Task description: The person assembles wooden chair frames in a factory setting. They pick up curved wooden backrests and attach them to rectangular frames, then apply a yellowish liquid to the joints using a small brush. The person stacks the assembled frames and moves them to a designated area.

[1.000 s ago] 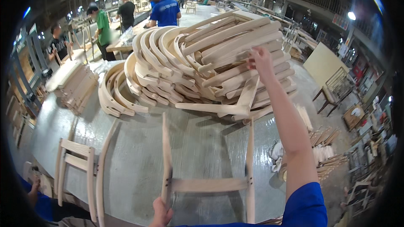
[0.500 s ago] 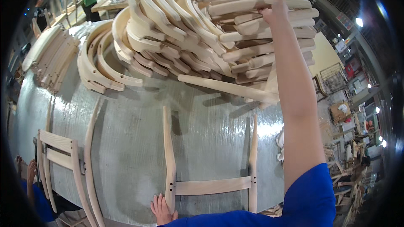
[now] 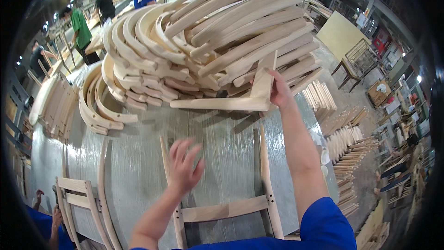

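My right hand (image 3: 280,90) is closed round the flat upright board of an L-shaped wooden chair part (image 3: 222,104), whose long rounded leg points left. The part is at the front of a large pile of pale wooden chair parts (image 3: 259,23). My left hand (image 3: 185,164) hangs with fingers spread, slightly blurred, holding nothing. Below it on the table, a wooden chair frame (image 3: 226,209) has two tapered legs joined by one cross rail; dark holes show at the joints. My left forearm hides part of its left leg.
Curved chair parts (image 3: 95,106) lie at the pile's left on the grey table (image 3: 138,157). At far left, another person's hands (image 3: 56,217) are by a second chair frame (image 3: 76,184). Bundled wooden sticks (image 3: 349,166) stand right of the table, beyond them a chair (image 3: 356,62).
My right hand has come down from the top of the pile to the L-shaped part. My left hand has lifted off the chair frame's left leg and moved up. The view has shifted.
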`<state>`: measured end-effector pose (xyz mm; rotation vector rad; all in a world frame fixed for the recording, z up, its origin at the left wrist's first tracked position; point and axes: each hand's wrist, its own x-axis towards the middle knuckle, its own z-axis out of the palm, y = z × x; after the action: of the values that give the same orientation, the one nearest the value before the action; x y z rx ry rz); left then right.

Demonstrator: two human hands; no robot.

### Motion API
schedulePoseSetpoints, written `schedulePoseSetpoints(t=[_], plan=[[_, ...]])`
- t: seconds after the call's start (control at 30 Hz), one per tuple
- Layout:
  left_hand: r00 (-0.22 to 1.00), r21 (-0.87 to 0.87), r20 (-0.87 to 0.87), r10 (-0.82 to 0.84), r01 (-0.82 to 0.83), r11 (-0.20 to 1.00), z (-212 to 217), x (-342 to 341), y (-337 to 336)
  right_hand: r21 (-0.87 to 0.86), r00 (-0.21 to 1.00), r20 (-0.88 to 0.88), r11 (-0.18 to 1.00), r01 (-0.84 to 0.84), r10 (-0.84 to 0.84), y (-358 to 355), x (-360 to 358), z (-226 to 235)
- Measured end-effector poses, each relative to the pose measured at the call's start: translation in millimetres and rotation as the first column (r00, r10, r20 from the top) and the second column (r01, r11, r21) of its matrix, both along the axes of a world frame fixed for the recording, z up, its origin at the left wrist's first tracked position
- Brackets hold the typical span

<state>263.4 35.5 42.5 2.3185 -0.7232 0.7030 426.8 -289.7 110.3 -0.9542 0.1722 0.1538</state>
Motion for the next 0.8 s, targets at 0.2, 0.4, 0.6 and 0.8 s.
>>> schedulePoseSetpoints(t=[0.2, 0.4, 0.6, 0.8], plan=[[0.966, 0.169, 0.257, -0.028, -0.017, 0.985, 84.5, 143.1, -132.2, 0.229, 0.998, -0.052, 0.973, 0.037, -0.026, -21.2, 30.3, 4.5], [0.941, 0.345, 0.295, 0.164, -0.266, 0.900, 94.5, 211.8, -178.2, 0.181, 0.996, -0.016, 0.979, 0.093, -0.092, -1.1, 36.6, 3.9], [0.968, 0.255, 0.051, 0.247, -0.252, 0.934, 93.9, 217.3, -198.0, 0.126, 0.977, 0.077, 0.974, 0.187, -0.197, -5.5, 21.7, -1.2], [0.960, 0.214, 0.063, 0.272, -0.279, 0.936, 99.7, 221.6, -187.4, 0.234, 0.963, 0.104, 0.947, 0.221, -0.250, 8.9, -17.0, 3.5]])
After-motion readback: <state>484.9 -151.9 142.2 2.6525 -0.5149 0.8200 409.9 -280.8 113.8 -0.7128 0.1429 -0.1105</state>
